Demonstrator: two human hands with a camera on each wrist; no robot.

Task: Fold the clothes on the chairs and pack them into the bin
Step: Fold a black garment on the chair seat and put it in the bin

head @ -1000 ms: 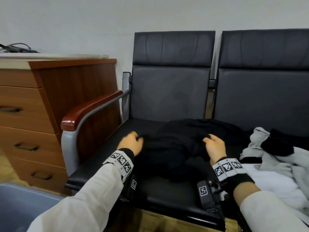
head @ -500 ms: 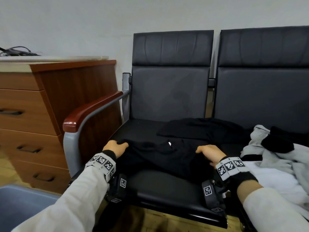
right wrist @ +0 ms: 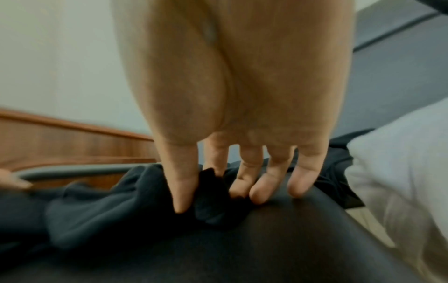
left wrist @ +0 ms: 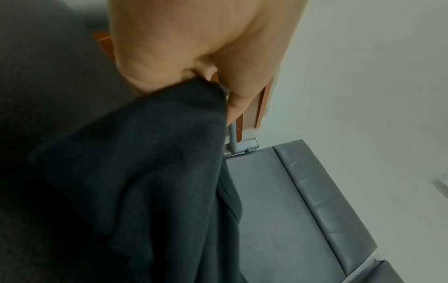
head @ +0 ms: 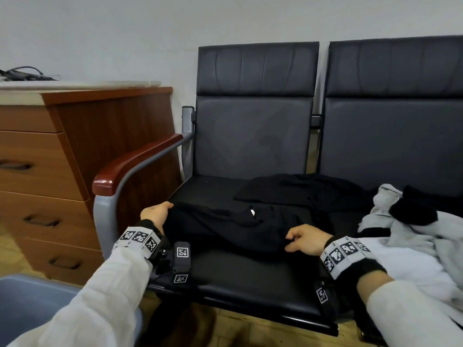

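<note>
We count two black chairs (head: 253, 136), joined side by side, and one blue bin (head: 30, 304) at floor level left of them; its inside is out of view. One black garment (head: 225, 226) lies on the left seat. Our left hand (head: 156, 214) grips its left edge; our right hand (head: 307, 240) pinches its right edge. A grey-and-white clothes pile (head: 411, 236) sits on the right seat.

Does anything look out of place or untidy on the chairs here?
Nothing is damaged or spilled. Only the grey and white clothes lie in a crumpled heap on the right chair, not yet folded.
</note>
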